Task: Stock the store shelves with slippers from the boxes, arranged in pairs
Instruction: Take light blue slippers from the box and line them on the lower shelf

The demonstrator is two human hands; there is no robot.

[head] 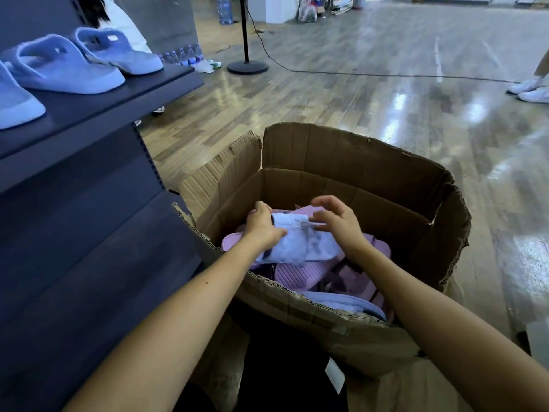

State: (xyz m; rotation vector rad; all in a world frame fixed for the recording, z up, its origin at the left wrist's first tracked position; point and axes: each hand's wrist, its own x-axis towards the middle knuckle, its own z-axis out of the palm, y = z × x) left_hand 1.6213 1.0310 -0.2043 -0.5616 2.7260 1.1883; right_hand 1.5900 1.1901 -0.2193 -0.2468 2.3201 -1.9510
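Observation:
An open cardboard box (341, 162) stands on the floor in front of me, holding several pink and lilac slippers (300, 273). Over the box I hold a pale blue pair of slippers in a clear bag (303, 243) with a white tag at its top. My left hand (261, 226) grips the bag's left end. My right hand (337, 218) pinches its top right edge near the tag. Blue slippers (68, 66) stand in a row on the dark shelf (98, 105) at upper left.
The dark shelf unit fills the left side, close to the box's torn left flap (219, 176). A black stand (247, 65) with a cable, water bottles (184, 56), a person behind the shelf and someone's white shoes (530, 90) are on the wooden floor beyond.

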